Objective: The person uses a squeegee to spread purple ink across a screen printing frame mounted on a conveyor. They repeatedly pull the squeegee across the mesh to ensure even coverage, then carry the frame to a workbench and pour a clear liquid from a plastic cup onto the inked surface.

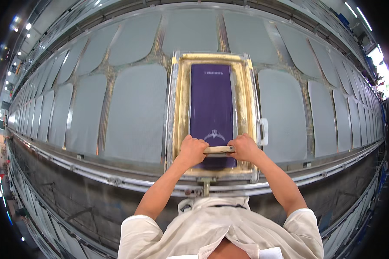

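Note:
Both my hands grip a wooden-handled squeegee (219,150), which lies crosswise near the front end of a screen-printing frame (175,103). Fingers of my left hand (192,151) wrap round the squeegee's left end. My right hand (244,147) is closed over its right end. Inside the frame, a long purple mesh area (212,99) carries a pale crest-like design just beyond the squeegee and small lettering at the far end. Yellowish, stained borders surround the purple. The squeegee's blade is hidden under its handle and my hands.
Grey fabric panels (136,112) with rounded corners lie in two rows along the long table, left and right of the frame. A white handle (264,131) sticks out from the frame's right side. A metal rail (116,178) runs along the table's near edge, close to my waist.

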The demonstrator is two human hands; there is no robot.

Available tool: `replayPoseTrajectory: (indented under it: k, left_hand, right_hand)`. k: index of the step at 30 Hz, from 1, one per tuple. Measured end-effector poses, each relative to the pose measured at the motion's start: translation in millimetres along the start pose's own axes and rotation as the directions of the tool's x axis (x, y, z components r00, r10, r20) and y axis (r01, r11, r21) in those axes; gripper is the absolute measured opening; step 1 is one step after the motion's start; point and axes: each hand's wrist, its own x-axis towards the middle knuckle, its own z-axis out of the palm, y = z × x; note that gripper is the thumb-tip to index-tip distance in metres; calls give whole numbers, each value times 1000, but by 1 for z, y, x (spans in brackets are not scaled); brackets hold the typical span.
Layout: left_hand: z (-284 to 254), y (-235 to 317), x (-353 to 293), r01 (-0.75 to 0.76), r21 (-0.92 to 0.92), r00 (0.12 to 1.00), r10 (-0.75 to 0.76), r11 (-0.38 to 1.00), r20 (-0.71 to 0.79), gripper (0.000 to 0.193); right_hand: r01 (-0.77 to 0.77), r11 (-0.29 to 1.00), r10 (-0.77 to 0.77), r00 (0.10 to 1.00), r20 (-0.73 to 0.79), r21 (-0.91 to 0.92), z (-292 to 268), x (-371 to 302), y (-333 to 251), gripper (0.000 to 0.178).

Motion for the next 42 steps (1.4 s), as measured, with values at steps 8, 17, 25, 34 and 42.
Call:
replayPoseTrajectory:
  k: [8,17,25,34,42]
  left_hand:
    - [-54,-125,229,-14,132,961,49,991,-271,16]
    - [-83,-178,336,111,233,990,-87,966,-109,31]
    - [-54,-148,269,62,144,986,-38,988,-163,22]
    - [-10,-16,55,14,43,990,-7,999,-144,8]
    - [25,28,-45,4,31,977,3,1000,-213,22]
  right_hand:
    - [-42,988,4,968,-251,-146,-108,205,128,28]
    - [-170,985,167,974,-154,-10,-160,300,180,38]
    - [9,990,-44,969,-242,-141,-104,250,163,33]
    - [39,997,-54,968,-245,-65,-5,45,45,29]
    - [18,1000,-19,987,-158,-7,-6,-43,-32,42]
